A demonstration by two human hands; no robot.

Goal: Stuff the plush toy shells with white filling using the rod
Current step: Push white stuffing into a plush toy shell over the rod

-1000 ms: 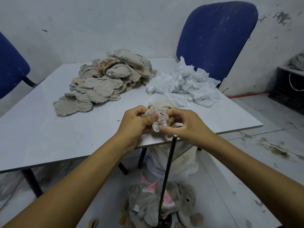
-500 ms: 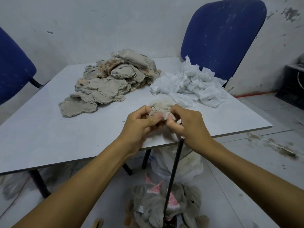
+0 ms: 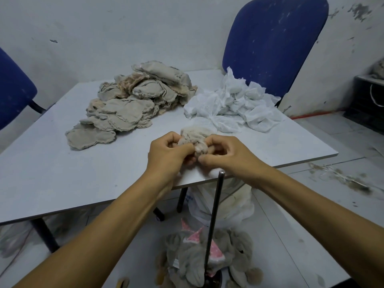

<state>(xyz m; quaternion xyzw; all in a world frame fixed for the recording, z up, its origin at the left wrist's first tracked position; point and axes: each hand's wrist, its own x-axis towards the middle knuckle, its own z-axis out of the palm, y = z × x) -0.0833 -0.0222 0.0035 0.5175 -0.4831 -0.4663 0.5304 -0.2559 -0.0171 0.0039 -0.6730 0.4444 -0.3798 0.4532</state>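
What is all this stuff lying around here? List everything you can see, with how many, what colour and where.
plush shell: one, beige, held above the table's near edge.
pile of flat shells: one heap, grey-beige, far left of table.
white filling: one heap, white, far right of table.
table: one, pale grey, centre.
rod: one, dark metal, upright below the hands.
stuffed toys: one heap, grey with pink ears, floor around the rod.
white bag: one, under the table.
chairs: two, blue, behind and left of table.
left hand: pinches the shell.
right hand: pinches the shell.
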